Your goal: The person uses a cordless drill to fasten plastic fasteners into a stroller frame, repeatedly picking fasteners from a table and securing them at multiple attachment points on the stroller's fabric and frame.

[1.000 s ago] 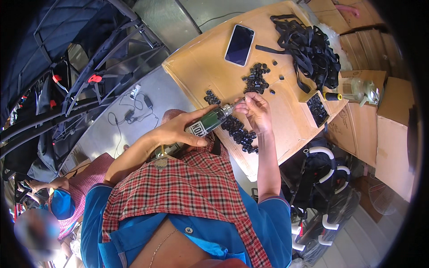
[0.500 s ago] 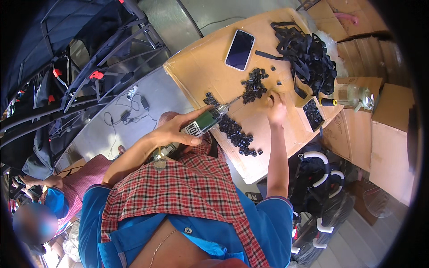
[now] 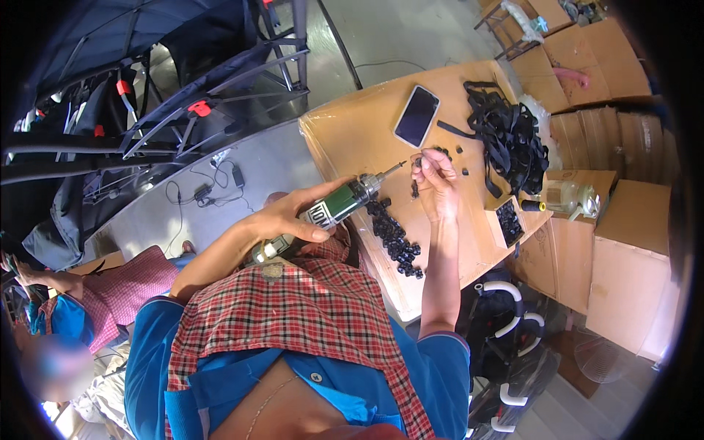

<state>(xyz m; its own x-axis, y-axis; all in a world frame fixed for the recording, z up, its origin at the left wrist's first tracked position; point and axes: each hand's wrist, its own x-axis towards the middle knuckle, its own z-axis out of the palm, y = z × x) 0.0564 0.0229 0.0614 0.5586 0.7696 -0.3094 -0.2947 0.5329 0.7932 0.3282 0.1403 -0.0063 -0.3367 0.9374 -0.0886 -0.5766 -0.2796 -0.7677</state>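
My left hand (image 3: 290, 220) is wrapped round a green and silver power screwdriver (image 3: 341, 204), its thin bit (image 3: 394, 169) pointing up and to the right. Beside the bit's tip, my right hand (image 3: 438, 183) pinches a small dark piece (image 3: 417, 162), mostly covered by the fingers; a narrow gap seems to lie between piece and tip. A loose heap of small black plastic parts (image 3: 396, 238) lies on the cardboard-topped table (image 3: 352, 121), below the screwdriver's nose. Another heap is largely hidden behind my right hand.
A phone (image 3: 416, 116) lies at the table's far side, left of tangled black straps (image 3: 510, 136). On the right edge stands a small open box (image 3: 509, 223) of black parts, beside a yellow-black roll (image 3: 533, 206). Cartons (image 3: 632, 257) rise at right, folded frames (image 3: 242, 95) at left.
My right hand has risen from the table and moved left to the screwdriver's tip, with a small piece now in its fingers. The left hand keeps its hold. The whole view has shifted slightly.
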